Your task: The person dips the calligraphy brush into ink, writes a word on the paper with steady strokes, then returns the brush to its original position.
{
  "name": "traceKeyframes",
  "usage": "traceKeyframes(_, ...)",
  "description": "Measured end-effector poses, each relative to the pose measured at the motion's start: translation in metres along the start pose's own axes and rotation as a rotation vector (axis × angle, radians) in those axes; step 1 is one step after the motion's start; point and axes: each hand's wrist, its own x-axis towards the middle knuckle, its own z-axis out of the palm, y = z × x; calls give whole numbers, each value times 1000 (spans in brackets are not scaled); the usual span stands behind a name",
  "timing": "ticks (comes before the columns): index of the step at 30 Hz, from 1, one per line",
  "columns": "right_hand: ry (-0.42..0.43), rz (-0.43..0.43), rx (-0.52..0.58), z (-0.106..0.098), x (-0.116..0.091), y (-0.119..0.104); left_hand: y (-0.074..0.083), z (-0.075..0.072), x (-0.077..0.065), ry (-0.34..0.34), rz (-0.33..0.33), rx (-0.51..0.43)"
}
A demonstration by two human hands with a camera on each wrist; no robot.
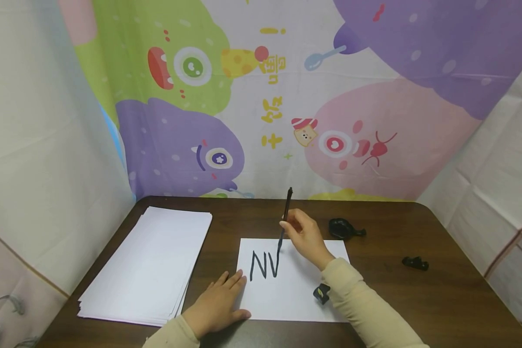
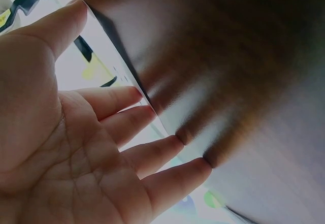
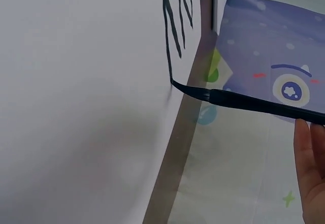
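A white sheet of paper (image 1: 296,299) lies on the brown table, bearing dark strokes (image 1: 265,266) that look like an N joined to a V. My right hand (image 1: 306,239) pinches a black writing brush (image 1: 288,205) by its handle, held nearly upright over the sheet. In the right wrist view the bent bristle tip of the brush (image 3: 190,90) touches the paper at the end of the last stroke. Flat at the sheet's left edge rests my left hand (image 1: 219,302), fingers straight and spread; the left wrist view shows its palm (image 2: 76,158).
A stack of white paper (image 1: 148,266) lies at the left. Behind my right hand sits a glossy black rounded object (image 1: 345,228) with a narrow end. A small black bumpy piece (image 1: 415,262) lies farther right. A printed cartoon curtain (image 1: 261,169) hangs behind the table (image 1: 396,299).
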Motion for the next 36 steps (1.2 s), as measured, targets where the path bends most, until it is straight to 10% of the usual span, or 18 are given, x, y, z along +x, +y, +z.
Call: traceKeyframes(36,45,-157,-71,-7,-14,-2,1,-1,0,-8,-2,4)
